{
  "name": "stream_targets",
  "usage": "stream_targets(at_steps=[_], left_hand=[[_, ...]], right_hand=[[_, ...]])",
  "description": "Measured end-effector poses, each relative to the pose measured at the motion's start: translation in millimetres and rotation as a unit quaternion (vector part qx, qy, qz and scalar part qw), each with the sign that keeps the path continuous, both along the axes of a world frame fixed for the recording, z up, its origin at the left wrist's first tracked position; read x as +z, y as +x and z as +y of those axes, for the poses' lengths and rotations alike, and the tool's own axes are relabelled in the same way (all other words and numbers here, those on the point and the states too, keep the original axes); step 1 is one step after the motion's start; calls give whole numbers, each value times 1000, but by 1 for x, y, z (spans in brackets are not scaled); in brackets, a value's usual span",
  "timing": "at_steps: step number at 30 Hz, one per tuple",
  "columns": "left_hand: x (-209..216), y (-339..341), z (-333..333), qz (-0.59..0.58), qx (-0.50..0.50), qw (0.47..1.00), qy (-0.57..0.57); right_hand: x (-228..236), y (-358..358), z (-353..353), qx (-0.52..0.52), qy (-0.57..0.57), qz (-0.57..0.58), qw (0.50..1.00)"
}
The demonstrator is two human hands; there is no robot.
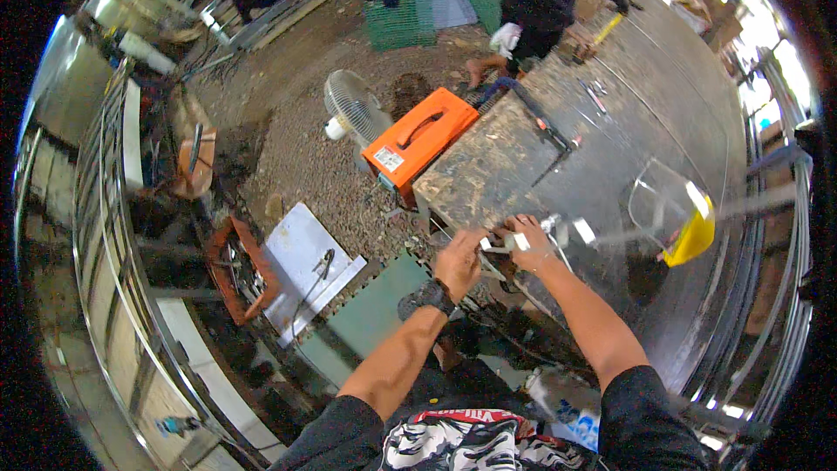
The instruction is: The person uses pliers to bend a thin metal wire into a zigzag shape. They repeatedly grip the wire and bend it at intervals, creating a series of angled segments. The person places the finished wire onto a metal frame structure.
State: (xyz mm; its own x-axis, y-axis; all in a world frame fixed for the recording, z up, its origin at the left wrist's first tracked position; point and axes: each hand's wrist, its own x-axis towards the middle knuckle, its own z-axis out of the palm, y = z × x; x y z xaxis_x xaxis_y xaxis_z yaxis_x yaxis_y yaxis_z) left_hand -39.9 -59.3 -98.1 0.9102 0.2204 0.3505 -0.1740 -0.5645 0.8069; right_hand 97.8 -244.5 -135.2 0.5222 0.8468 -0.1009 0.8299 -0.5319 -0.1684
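My left hand (459, 263), with a dark watch on its wrist, is closed at the near left edge of the worktable (628, 139). Close beside it, my right hand (534, 249) has its fingers bent together over the same edge. Between them is a small pale piece (499, 245), pinched by both hands; its kind is too small to make out, and fingers cover much of it. Just right of my right hand, a small white block (583, 230) lies on the tabletop.
An orange welding machine (427, 139) stands beyond the table corner, near a fan (353, 100). On the table lie an electrode holder (556, 136) and a clear face shield with yellow top (691, 240). A red toolbox (240, 275) sits left. Another person (545, 0) stands at the far end.
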Motion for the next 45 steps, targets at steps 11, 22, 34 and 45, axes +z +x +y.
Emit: stream_targets(at_steps=[11, 22, 34, 45], left_hand=[[-7, -22, -9, 81, -27, 993, -79], [-7, -27, -5, 76, -20, 987, -138], [-7, -18, -3, 135, 86, 964, -212], [-19, -7, 39, 206, 12, 978, 39]], right_hand=[[31, 3, 10, 45, 18, 31, 998], [31, 15, 12, 64, -7, 42, 997], [34, 19, 10, 66, 4, 66, 996], [40, 24, 17, 59, 58, 65, 994]])
